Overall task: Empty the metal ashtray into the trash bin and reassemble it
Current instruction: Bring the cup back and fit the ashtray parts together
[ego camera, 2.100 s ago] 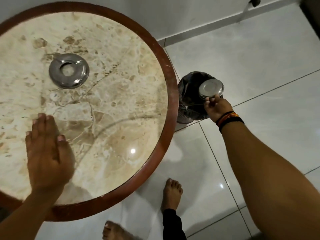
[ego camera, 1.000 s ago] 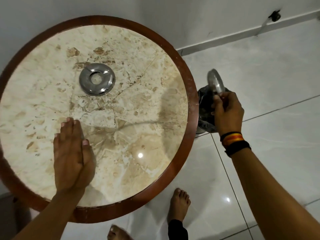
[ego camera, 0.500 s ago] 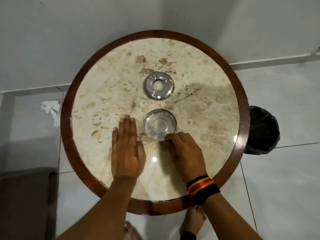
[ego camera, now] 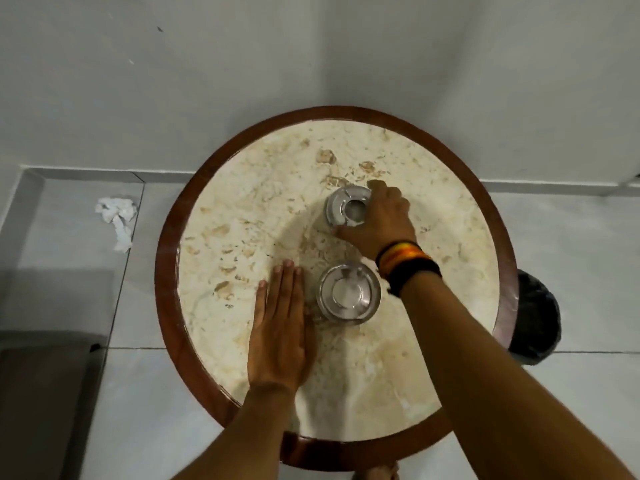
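The metal ashtray bowl [ego camera: 349,296] stands upright near the middle of the round marble table [ego camera: 242,209]. Farther back lies the ashtray's ring-shaped metal lid [ego camera: 341,210]. My right hand [ego camera: 379,218] is curled around the lid's right side, thumb at its near edge and fingers at its far edge. My left hand [ego camera: 278,327] lies flat, palm down, on the marble just left of the bowl and holds nothing. The black trash bin [ego camera: 535,323] stands on the floor at the table's right edge, partly hidden by the rim.
The table has a dark wooden rim [ego camera: 166,271] and stands against a white wall. A crumpled white tissue [ego camera: 116,216] lies on the tiled floor to the left. A dark mat [ego camera: 41,393] lies at the lower left.
My right hand carried the bowl from over the bin, set it down on the table, let go, and reached back to grasp the lid. My left hand stayed flat.
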The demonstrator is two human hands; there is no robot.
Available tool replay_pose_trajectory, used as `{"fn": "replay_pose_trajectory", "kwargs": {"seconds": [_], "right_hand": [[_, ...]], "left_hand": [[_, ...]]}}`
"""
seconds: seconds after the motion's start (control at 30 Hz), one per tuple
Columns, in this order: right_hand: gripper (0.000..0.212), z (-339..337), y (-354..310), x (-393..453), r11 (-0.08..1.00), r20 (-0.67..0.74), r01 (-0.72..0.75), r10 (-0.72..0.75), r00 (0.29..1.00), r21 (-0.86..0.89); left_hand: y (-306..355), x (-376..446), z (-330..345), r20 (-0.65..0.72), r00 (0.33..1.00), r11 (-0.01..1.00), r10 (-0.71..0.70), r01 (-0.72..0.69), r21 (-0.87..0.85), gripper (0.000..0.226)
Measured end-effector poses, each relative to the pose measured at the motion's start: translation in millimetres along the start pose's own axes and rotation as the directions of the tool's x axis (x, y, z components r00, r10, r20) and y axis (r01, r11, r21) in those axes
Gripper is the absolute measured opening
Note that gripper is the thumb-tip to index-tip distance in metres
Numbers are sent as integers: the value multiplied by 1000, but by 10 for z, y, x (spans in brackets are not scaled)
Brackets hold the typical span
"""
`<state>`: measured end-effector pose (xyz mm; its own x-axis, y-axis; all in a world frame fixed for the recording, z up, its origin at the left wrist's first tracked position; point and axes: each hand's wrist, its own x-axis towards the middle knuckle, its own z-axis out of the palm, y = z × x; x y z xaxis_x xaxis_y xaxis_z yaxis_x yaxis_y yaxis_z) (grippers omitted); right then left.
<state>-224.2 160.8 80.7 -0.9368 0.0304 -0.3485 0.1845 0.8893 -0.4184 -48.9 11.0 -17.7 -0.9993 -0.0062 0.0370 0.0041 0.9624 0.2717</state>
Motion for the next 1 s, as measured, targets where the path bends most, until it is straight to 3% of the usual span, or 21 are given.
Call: {"fn": "replay_pose_trajectory", "kwargs": {"seconds": [0.1,0.27,0.83,1.0], "right_hand": [[102,51,-201,332,969,148,-24,63,987,-247],[111,14,-328,523,936,204,-32,109,973,-349],[138,39,-195,597,943,273,-20,117,955,-333],[121,63,-186,513,951,236,6,71,969,-310]], "left_hand": [[-5,-23,20,-2,1000,1000,7,-7,-23,65],[-11,-18,23,-28,1000,993,7,-10,-120,64],[5,-37,-29,-55,998,991,4,-11,-134,63],[-3,-40,-17,-43,999,993,-3,-2,-117,62]]}}
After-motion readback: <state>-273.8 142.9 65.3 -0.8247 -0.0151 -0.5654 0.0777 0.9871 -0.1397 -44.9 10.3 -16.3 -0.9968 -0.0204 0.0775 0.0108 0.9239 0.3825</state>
